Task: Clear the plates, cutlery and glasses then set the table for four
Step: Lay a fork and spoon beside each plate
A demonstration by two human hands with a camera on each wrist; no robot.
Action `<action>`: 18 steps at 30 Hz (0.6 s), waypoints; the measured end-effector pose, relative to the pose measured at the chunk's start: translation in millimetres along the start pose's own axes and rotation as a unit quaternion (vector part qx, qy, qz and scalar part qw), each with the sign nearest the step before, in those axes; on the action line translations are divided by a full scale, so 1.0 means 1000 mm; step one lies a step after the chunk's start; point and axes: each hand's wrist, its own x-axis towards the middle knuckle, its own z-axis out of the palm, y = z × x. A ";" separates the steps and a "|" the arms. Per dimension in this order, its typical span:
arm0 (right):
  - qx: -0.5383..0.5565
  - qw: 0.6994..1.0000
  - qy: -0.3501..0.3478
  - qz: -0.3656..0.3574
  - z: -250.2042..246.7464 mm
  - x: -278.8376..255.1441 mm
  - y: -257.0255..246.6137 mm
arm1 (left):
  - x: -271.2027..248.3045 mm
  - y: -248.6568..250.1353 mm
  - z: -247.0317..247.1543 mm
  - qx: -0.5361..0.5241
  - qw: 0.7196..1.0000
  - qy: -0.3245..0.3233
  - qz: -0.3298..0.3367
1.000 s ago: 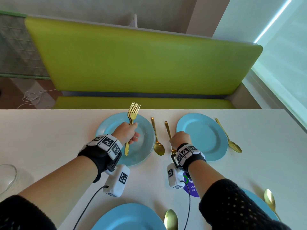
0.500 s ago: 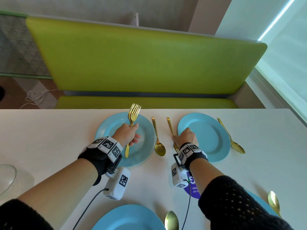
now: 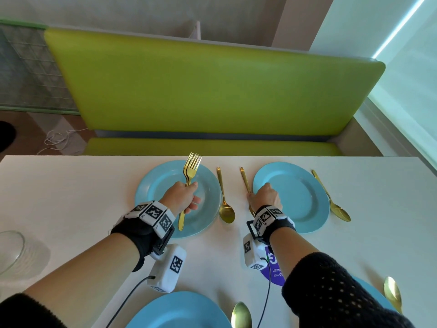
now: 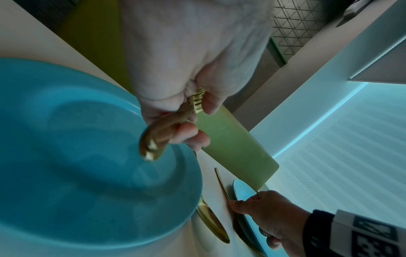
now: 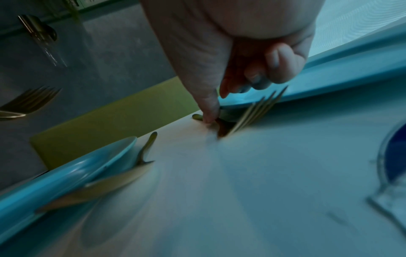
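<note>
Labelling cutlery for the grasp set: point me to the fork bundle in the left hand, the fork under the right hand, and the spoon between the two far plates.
fork bundle point(image 3: 192, 165), head view, on the tines.
fork point(image 3: 245, 178), head view, on the handle.
spoon point(image 3: 226, 212), head view, on the bowl.

A spoon point(image 3: 224, 197) and fork point(image 3: 246, 181) crowd the gap between plates point(image 3: 307, 200).

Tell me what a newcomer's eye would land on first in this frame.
Probably the gold forks gripped upright in the left hand above the far-left blue plate. Next, the right hand setting a gold fork on the white table beside the far-right blue plate, before the green bench.
</note>
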 end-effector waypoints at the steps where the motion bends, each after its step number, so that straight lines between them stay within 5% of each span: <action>1: 0.002 1.000 -0.001 -0.001 0.000 0.000 0.000 | -0.001 0.000 0.000 -0.001 1.000 0.001 -0.001; 8: 0.002 0.999 -0.013 -0.030 -0.008 -0.013 -0.001 | -0.017 -0.002 -0.002 -0.021 1.000 0.002 -0.008; 18: 0.005 0.981 -0.040 -0.187 -0.030 -0.106 -0.024 | -0.060 -0.014 -0.033 0.032 0.998 -0.047 0.022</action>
